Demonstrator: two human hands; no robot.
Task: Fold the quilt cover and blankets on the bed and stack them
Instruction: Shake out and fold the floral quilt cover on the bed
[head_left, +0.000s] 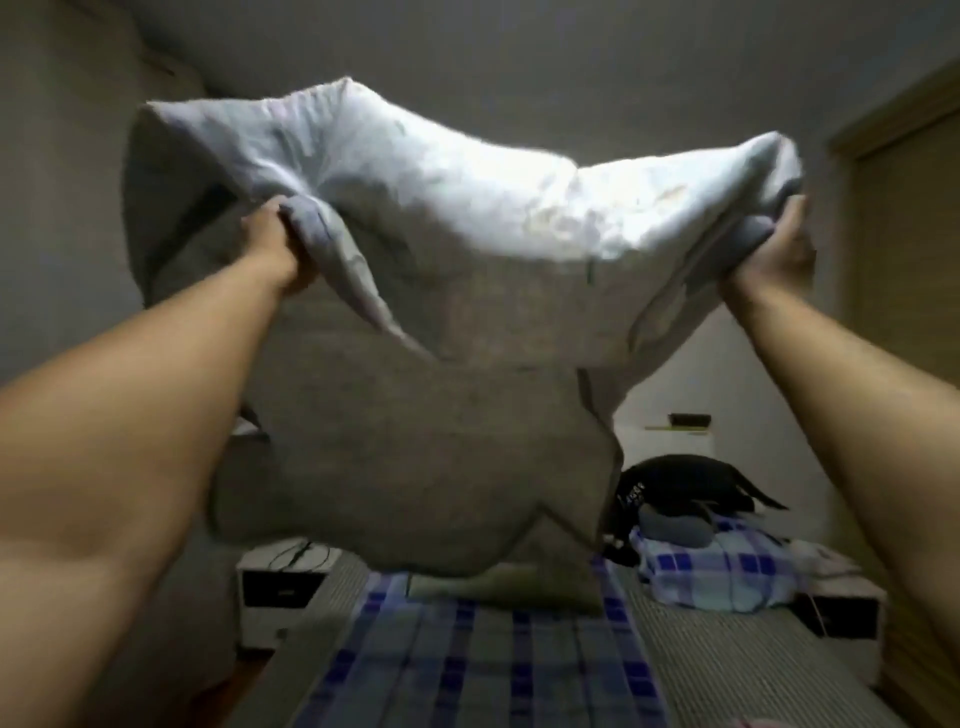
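Observation:
A pale grey quilt cover (415, 322) billows in the air in front of me, held high above the bed. My left hand (275, 239) grips its upper edge on the left. My right hand (779, 249) grips the upper edge on the right. The cloth hangs between both raised arms and its lower part floats clear of the mattress. Under it a blue-and-white checked blanket (483, 660) lies flat along the bed (727, 665). A second checked blanket (722, 571) sits bunched at the far right of the bed.
A black garment (675, 483) and a grey pillow (670, 525) lie on the bunched blanket. A white bedside cabinet (280, 587) stands at the left of the bed, another white unit (852, 613) at the right. A wooden door (909, 234) is at the far right.

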